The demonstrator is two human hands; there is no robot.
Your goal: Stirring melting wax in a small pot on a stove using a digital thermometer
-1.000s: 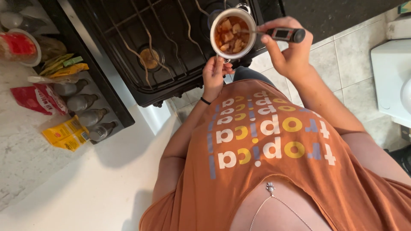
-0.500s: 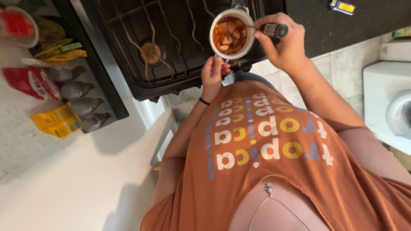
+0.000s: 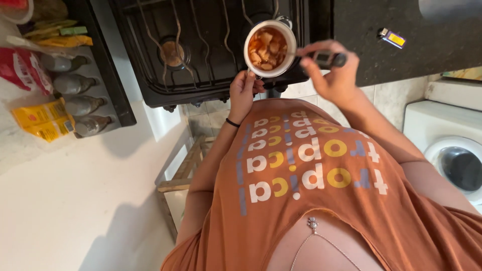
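Fingers [image 3: 321, 68] clamp utensil handle [image 3: 329, 59] | L hand [image 3: 243, 90] still grips pot [image 3: 270, 47] | cam shifted

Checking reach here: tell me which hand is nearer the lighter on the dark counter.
Right. The right hand grips a dark utensil handle beside the pot, left of the lighter. The left hand sits below the pot, farther away.

A black gas stove [image 3: 201, 50] with wire grates adjoins a dark speckled stone countertop [image 3: 401, 60]. A white front-loading washing machine [image 3: 447, 150] stands at the right. The floor is pale square tile [image 3: 391, 98]. A white wall surface [image 3: 75, 211] fills the lower left.
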